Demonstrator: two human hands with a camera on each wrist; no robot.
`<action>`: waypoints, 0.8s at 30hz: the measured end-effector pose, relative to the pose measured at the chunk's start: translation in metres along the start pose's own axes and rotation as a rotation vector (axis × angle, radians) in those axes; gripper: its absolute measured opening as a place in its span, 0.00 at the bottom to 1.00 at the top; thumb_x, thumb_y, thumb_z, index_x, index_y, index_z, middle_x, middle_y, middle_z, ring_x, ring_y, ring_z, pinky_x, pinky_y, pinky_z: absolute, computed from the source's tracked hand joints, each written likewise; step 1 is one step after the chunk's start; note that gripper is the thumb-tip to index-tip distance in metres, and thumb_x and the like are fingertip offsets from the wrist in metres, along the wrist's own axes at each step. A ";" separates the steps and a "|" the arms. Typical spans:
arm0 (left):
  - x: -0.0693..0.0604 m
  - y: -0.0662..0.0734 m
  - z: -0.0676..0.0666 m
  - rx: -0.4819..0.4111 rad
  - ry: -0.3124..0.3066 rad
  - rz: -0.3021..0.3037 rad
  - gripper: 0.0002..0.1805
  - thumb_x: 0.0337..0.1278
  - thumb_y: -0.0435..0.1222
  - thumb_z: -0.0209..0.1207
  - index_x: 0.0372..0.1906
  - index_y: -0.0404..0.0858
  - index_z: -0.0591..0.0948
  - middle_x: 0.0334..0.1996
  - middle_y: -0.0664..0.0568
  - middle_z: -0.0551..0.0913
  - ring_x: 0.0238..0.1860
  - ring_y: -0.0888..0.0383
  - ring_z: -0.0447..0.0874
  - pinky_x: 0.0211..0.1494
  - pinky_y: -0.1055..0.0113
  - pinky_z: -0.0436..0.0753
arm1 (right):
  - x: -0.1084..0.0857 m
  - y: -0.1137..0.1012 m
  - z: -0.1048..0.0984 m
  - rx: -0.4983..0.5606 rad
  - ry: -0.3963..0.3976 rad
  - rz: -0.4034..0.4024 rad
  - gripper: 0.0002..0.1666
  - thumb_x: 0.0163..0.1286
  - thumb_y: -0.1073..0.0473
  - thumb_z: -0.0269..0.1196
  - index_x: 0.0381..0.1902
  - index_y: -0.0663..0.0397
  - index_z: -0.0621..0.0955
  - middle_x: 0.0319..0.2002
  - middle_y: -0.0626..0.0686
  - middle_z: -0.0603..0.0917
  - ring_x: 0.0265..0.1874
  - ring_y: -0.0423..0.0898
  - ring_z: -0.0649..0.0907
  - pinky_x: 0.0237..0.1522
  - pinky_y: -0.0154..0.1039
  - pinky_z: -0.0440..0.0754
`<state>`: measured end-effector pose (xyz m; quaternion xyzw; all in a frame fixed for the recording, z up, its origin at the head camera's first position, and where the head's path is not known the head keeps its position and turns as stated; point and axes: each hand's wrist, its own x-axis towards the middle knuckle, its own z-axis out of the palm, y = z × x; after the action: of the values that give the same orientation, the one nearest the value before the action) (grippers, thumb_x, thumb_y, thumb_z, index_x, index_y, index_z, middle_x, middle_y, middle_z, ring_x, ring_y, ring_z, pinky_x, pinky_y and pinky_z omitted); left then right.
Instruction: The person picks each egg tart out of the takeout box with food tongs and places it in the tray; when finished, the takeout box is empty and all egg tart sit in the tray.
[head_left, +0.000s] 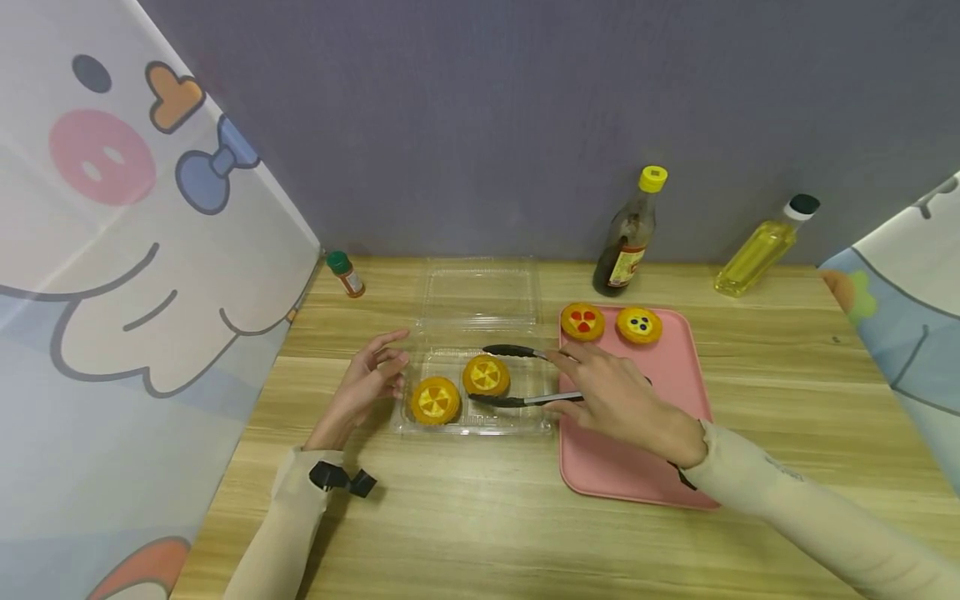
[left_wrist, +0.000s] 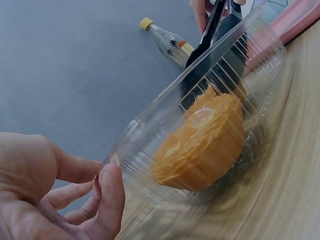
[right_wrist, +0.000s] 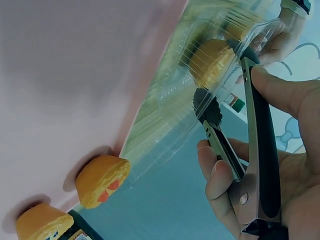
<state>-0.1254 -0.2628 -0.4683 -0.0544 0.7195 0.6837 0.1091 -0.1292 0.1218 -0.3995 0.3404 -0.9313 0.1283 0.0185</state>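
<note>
A clear plastic container (head_left: 517, 417) lies with its lid folded back, holding two tarts side by side: one (head_left: 435, 401) at the left, the other (head_left: 486, 376) near the middle. My right hand (head_left: 618, 400) grips black-tipped tongs (right_wrist: 262, 150), whose tips stand apart on either side of the middle tart. Whether the tips touch it, I cannot tell. At the container's left edge, my left hand (head_left: 363, 387) pinches the rim between thumb and fingers, as the left wrist view shows (left_wrist: 85, 195).
Right of the container, a pink tray (head_left: 637, 475) bears a red-topped tart (head_left: 582, 322) and a blue-dotted tart (head_left: 639, 325). Behind stand a dark sauce bottle (head_left: 626, 242) and a leaning oil bottle (head_left: 761, 250). A green-capped jar (head_left: 347, 275) is at the back left.
</note>
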 end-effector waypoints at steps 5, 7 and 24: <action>0.000 0.000 0.000 0.000 -0.001 -0.001 0.29 0.78 0.34 0.55 0.79 0.42 0.65 0.46 0.48 0.79 0.27 0.63 0.78 0.28 0.72 0.83 | 0.001 0.001 0.003 0.014 -0.003 -0.002 0.47 0.57 0.38 0.79 0.68 0.56 0.80 0.60 0.59 0.85 0.47 0.54 0.89 0.23 0.41 0.83; 0.000 0.000 0.000 -0.003 0.000 0.000 0.29 0.78 0.34 0.55 0.79 0.42 0.65 0.46 0.49 0.79 0.26 0.63 0.78 0.28 0.72 0.83 | 0.002 0.003 0.005 0.019 -0.004 -0.006 0.46 0.58 0.39 0.79 0.67 0.57 0.80 0.60 0.59 0.85 0.47 0.54 0.89 0.24 0.42 0.84; -0.001 0.000 0.001 -0.002 -0.001 0.009 0.29 0.79 0.34 0.55 0.79 0.42 0.66 0.44 0.50 0.79 0.26 0.63 0.78 0.27 0.73 0.83 | 0.008 0.005 0.016 0.049 0.029 -0.035 0.42 0.61 0.40 0.77 0.68 0.54 0.81 0.60 0.57 0.87 0.43 0.50 0.89 0.25 0.40 0.85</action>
<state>-0.1243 -0.2622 -0.4677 -0.0507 0.7188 0.6852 0.1063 -0.1379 0.1168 -0.4152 0.3550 -0.9215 0.1556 0.0257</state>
